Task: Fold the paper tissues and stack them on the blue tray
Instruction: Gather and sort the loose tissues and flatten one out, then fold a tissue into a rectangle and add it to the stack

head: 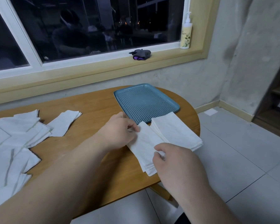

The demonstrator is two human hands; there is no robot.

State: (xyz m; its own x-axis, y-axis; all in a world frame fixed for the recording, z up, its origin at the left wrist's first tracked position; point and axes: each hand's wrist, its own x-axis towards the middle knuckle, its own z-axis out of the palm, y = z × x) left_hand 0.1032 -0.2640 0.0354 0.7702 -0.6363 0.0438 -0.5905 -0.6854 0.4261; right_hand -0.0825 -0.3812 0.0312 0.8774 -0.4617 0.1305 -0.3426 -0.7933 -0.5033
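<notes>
Both hands work at the right end of the wooden tabletop [90, 110], on a long folded tissue [144, 147] that lies slanted from eleven o'clock to five o'clock. The left hand [120, 130] has its grip nearly closed, thumb and fingertips pinching the tissue's far left edge. The right hand [173, 160], at four o'clock from the left, has its fingers curled in and a crumple of the tissue's near right edge caught in its grip.

Just beside this tissue, at two o'clock from it and touching along one long side, lies a stack of folded tissues [176, 131], its far corner reaching the near rim of the blue tray [176, 109]. The tray sits flat on the tabletop at twelve o'clock from the hands.

Well apart, at nine o'clock, loose tissues [14, 138] spread over the left end of the tabletop, with a small pile [66, 120] near them at their two o'clock.

On the window sill [103, 65] a dark cloth [141, 54] lies at twelve o'clock from the tray, and a pump bottle [186, 34] stands upright at one o'clock
</notes>
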